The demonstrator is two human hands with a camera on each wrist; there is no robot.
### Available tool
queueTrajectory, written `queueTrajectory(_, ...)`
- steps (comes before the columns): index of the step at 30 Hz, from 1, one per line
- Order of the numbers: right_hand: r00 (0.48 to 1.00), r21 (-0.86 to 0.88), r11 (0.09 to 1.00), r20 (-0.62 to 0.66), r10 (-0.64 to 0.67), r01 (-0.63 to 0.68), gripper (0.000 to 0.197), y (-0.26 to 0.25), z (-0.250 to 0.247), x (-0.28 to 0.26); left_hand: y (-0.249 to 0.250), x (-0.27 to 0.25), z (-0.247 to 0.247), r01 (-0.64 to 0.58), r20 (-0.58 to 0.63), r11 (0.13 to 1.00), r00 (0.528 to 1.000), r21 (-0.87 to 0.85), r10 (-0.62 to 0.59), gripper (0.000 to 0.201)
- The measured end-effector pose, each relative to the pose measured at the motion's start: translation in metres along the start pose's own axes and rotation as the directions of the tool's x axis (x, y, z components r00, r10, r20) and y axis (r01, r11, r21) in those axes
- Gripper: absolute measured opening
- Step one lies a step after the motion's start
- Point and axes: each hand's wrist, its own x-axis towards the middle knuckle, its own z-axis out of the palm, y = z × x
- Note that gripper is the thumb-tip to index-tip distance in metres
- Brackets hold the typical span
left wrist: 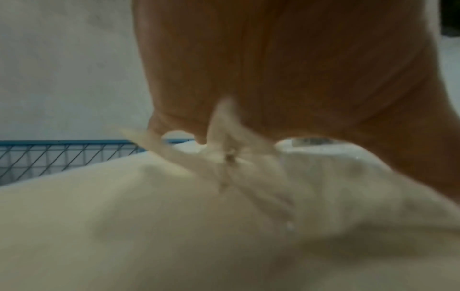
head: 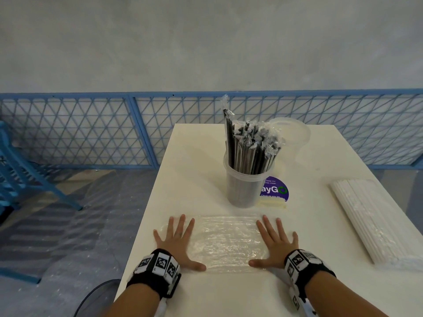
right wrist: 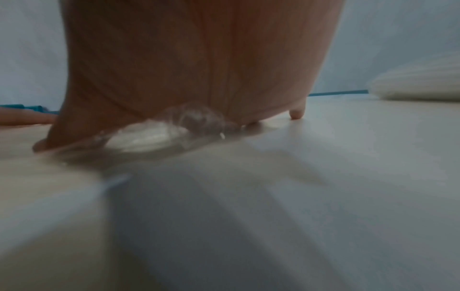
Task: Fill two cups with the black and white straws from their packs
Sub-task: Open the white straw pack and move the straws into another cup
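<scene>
Nearest you, your left hand and right hand lay flat with fingers spread, gripping nothing, each pressing one end of the empty clear pack against the white table. That looked like a way to smooth the limp wrapper and keep it from sliding about.

Beyond your fingertips, at about twelve o'clock, stood the cup crowded with black straws, each in its own clear sleeve, leaning loosely against the rim. So the black half of the job seemed done.

At about two o'clock from your right hand lay the pack of white straws, apparently still sealed and within easy reach for the next step. A purple sticker showed just right of the cup. Farthest off, at one o'clock, the second cup waited empty behind the full one.
</scene>
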Motion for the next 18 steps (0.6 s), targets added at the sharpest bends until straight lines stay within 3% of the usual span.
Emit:
queueTrajectory(5,1.0,-0.043,0.999,0.0,-0.009,0.009,0.132,0.002,0.0,0.003,-0.001,-0.009,-0.016,-0.027,-0.122,1.0,0.992,0.011,0.028,0.121)
queueTrajectory(7,0.998,-0.082,0.997,-0.058,-0.022,0.017,0.137,-0.001,-0.005,0.002,0.004,-0.016,-0.027,-0.056,-0.244,0.985,0.97,-0.16,0.016,0.101)
queueTrajectory(9,0.965,0.016,1.0,-0.261,-0.005,0.01,0.119,-0.009,-0.02,-0.007,0.013,-0.022,-0.047,-0.21,-0.429,0.893,0.903,-0.398,0.022,0.08)
queueTrajectory(10,0.904,0.136,0.989,-0.427,0.008,0.056,0.095,-0.014,-0.031,-0.012,0.021,-0.025,-0.06,-0.306,-0.518,0.819,0.855,-0.486,0.012,0.072)
queueTrajectory(12,0.678,0.384,0.875,-0.729,0.092,0.294,0.058,-0.022,-0.06,-0.021,0.04,-0.03,-0.093,-0.473,-0.666,0.678,0.745,-0.563,-0.033,0.065)
queueTrajectory(13,0.562,0.43,0.8,-0.814,0.143,0.419,0.055,-0.024,-0.077,-0.023,0.051,-0.032,-0.112,-0.54,-0.732,0.636,0.679,-0.551,-0.057,0.064)
queueTrajectory(15,0.383,0.391,0.718,-0.905,0.185,0.576,0.063,-0.027,-0.113,-0.029,0.072,-0.034,-0.153,-0.641,-0.843,0.604,0.529,-0.472,-0.097,0.062)
queueTrajectory(17,0.296,0.3,0.704,-0.946,0.132,0.643,0.076,-0.03,-0.148,-0.032,0.091,-0.031,-0.195,-0.683,-0.91,0.627,0.399,-0.374,-0.109,0.058)
queueTrajectory(18,0.302,0.265,0.71,-0.95,0.076,0.652,0.083,-0.032,-0.165,-0.032,0.099,-0.027,-0.215,-0.685,-0.93,0.65,0.356,-0.329,-0.095,0.055)
